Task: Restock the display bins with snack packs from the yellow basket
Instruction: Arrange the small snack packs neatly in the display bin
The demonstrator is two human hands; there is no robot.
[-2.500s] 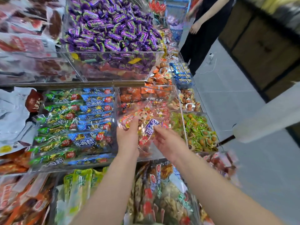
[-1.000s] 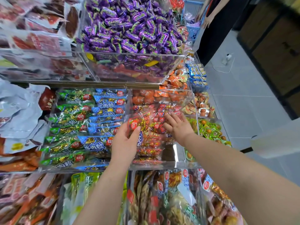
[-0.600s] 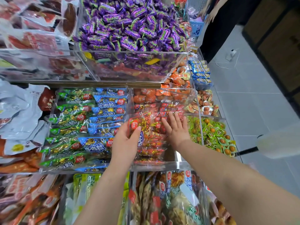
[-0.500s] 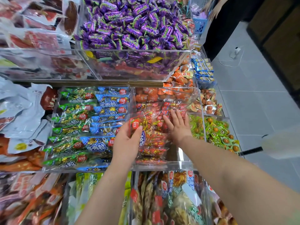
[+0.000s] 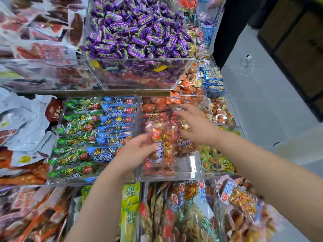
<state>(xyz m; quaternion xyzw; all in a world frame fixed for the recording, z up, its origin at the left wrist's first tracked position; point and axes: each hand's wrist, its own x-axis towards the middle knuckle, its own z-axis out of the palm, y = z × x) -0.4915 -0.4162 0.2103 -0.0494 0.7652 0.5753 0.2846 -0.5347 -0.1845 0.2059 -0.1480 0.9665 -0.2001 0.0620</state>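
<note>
Clear plastic bin point(image 5: 190, 176) right in front of you is mid-fill, with bare floor at its front. Your left hand point(image 5: 138, 152) has its fingers curled round a red snack pack point(image 5: 160, 149) by the bin's left wall. Further in, your right hand point(image 5: 197, 126) is flat, fingers spread over the stocked packs point(image 5: 185, 144), holding nothing. Next, I'd say: seat the pack in the row, then release. There's no yellow basket in view.

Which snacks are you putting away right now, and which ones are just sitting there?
In the job: left hand holding a red snack pack; right hand spread over the clear bin.
Just sitting: purple candies; green and blue packs; white bags.
</note>
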